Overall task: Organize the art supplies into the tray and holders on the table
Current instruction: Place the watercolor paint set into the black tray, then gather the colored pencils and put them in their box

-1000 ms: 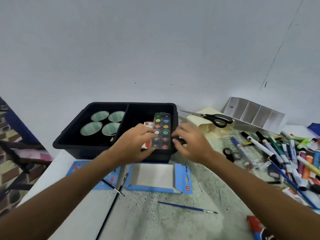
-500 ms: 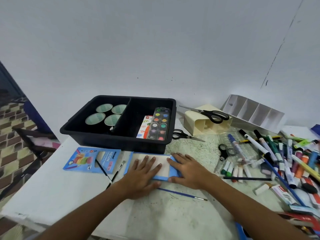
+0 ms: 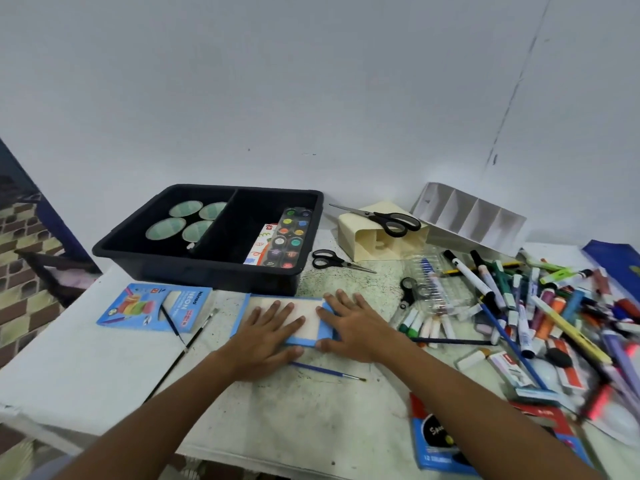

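Note:
A blue-edged flat box (image 3: 309,303) with a pale face lies on the table just in front of the black tray (image 3: 194,263). My left hand (image 3: 268,336) rests flat on its left half, fingers straight. My right hand (image 3: 353,325) lies flat over its right end, thumb at the box's near corner. In the tray's right compartment a watercolour palette (image 3: 290,239) leans beside a white and red card (image 3: 260,245). Several round lidded cups (image 3: 166,227) fill the left compartment.
A blue neon crayon box (image 3: 152,306) lies at the left with thin brushes (image 3: 194,336) beside it. A blue brush (image 3: 327,371) lies near my hands. Scissors (image 3: 332,260), a cream holder (image 3: 384,233), a white divided holder (image 3: 471,216) and a heap of markers (image 3: 540,306) fill the right.
Both hands left the palette in the tray and came down flat onto the blue-edged box. Since half a second ago they have barely moved.

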A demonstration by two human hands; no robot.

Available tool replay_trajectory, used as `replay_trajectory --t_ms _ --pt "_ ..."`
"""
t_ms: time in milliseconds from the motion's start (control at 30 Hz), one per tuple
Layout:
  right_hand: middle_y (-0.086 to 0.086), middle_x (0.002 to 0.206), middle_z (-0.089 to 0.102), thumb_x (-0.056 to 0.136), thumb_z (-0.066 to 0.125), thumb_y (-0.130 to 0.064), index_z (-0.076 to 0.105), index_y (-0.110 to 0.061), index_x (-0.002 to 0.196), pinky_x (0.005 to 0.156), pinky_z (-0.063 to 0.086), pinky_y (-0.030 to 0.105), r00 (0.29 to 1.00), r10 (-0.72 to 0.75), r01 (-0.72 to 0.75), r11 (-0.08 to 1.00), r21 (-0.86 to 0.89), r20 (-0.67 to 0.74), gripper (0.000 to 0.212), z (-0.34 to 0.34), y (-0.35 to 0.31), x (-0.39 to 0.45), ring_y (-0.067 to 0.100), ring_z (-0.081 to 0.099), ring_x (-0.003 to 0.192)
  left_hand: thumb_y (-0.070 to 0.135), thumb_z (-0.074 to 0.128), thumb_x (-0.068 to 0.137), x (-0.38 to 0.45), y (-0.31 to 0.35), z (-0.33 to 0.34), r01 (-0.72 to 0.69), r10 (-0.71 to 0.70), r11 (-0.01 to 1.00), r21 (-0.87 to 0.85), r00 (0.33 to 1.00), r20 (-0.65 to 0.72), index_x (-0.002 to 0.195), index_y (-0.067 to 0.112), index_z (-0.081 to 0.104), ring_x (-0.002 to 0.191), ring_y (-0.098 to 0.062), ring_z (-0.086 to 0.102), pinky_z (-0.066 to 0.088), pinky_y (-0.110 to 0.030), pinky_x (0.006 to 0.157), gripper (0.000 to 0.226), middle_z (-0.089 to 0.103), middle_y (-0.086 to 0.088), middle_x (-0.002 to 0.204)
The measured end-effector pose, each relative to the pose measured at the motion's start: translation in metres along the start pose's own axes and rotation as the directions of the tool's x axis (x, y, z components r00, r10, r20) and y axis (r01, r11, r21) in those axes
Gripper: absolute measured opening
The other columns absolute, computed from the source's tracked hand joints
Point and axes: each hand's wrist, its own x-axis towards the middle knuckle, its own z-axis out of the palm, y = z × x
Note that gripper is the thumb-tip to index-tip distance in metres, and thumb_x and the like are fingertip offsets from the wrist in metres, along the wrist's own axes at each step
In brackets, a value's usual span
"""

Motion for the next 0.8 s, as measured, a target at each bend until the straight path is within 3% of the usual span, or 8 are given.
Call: replay_trajectory --t_ms 133,233,333,433,533,633,733,800 --pt "0.011 0.163 -0.002 0.096 0.029 -0.065 0.007 -0.017 0.156 0.121 -0.001 0.048 0.999 -0.018 0.017 0.999 -0.027 -0.032 0.081 -0.006 -0.001 -0.007 0.027 -0.003 0.150 0.072 0.010 0.086 0.005 0.006 -0.016 0.056 -0.054 0.998 -0.031 0.997 0.056 0.155 0.035 0.010 0.150 -0.015 -0.008 -0.002 -0.038 0.120 0.078 -0.004 0.005 0.164" --pt "0.011 0.163 0.008 0.098 0.035 -0.058 0.017 -0.016 0.155 0.120 0.005 0.043 0.991 -0.008 0.017 0.997 0.069 -0.130 0.073 -0.007 0.006 -0.022 0.026 0.005 0.150 0.071 0.021 0.092 0.012 0.019 -0.029 0.041 -0.043 0.998 -0.036 0.998 -0.054 0.150 0.030 0.034 0.147 -0.016 0.019 0.017 -0.033 0.117 0.072 0.022 0.001 0.161" --pt "0.015 0.153 0.034 0.098 0.049 -0.040 0.040 -0.012 0.145 0.114 0.027 0.041 0.959 0.023 0.020 0.989 0.150 -0.282 0.056 -0.011 0.018 -0.047 0.029 0.033 0.140 0.070 0.032 0.090 0.023 0.043 -0.041 -0.104 0.089 0.993 -0.053 0.968 -0.235 0.137 0.021 0.053 0.132 -0.017 0.045 0.036 -0.028 0.104 0.071 0.049 -0.001 0.145" --pt "0.011 0.129 0.059 0.092 0.057 -0.022 0.061 -0.009 0.127 0.092 0.049 0.041 0.902 0.134 -0.027 0.966 0.255 -0.411 0.038 -0.018 0.040 -0.080 0.027 0.057 0.112 0.046 0.056 0.093 0.046 0.069 -0.050 -0.309 0.281 0.951 -0.023 0.890 -0.358 0.125 0.014 0.064 0.113 -0.020 0.057 0.043 -0.029 0.093 0.046 0.063 -0.004 0.123" --pt "0.006 0.117 0.065 0.091 0.056 -0.013 0.067 -0.011 0.118 0.086 0.051 0.037 0.830 0.314 -0.159 0.925 0.344 -0.461 0.029 -0.022 0.069 -0.117 0.023 0.061 0.105 0.035 0.065 0.089 0.073 0.108 -0.058 -0.458 0.412 0.888 -0.028 0.822 -0.392 0.112 0.012 0.070 0.095 -0.023 0.060 0.048 -0.033 0.080 0.032 0.068 -0.004 0.101" --pt "0.007 0.110 0.069 0.091 0.057 -0.009 0.071 -0.009 0.112 0.083 0.052 0.037 0.712 0.522 -0.315 0.835 0.451 -0.469 0.025 -0.023 0.097 -0.154 0.025 0.064 0.099 0.029 0.068 0.086 0.097 0.151 -0.060 -0.567 0.510 0.823 -0.031 0.763 -0.396 0.103 0.010 0.072 0.087 -0.027 0.059 0.049 -0.037 0.074 0.026 0.065 -0.009 0.090" --pt "0.008 0.102 0.069 0.091 0.059 -0.010 0.072 -0.010 0.106 0.073 0.052 0.036 0.569 0.698 -0.479 0.711 0.514 -0.435 0.020 -0.019 0.117 -0.186 0.026 0.064 0.088 0.040 0.058 0.090 0.118 0.189 -0.055 -0.545 0.519 0.839 0.001 0.799 -0.305 0.115 0.017 0.067 0.101 -0.022 0.055 0.044 -0.031 0.079 0.035 0.061 -0.004 0.105" --pt "0.005 0.099 0.066 0.091 0.060 -0.016 0.072 -0.014 0.101 0.071 0.051 0.035 0.521 0.777 -0.577 0.625 0.525 -0.353 0.016 -0.015 0.124 -0.195 0.025 0.062 0.086 0.041 0.056 0.091 0.126 0.206 -0.052 -0.500 0.490 0.865 0.032 0.831 -0.262 0.115 0.019 0.067 0.107 -0.022 0.055 0.045 -0.031 0.082 0.035 0.058 -0.003 0.114"
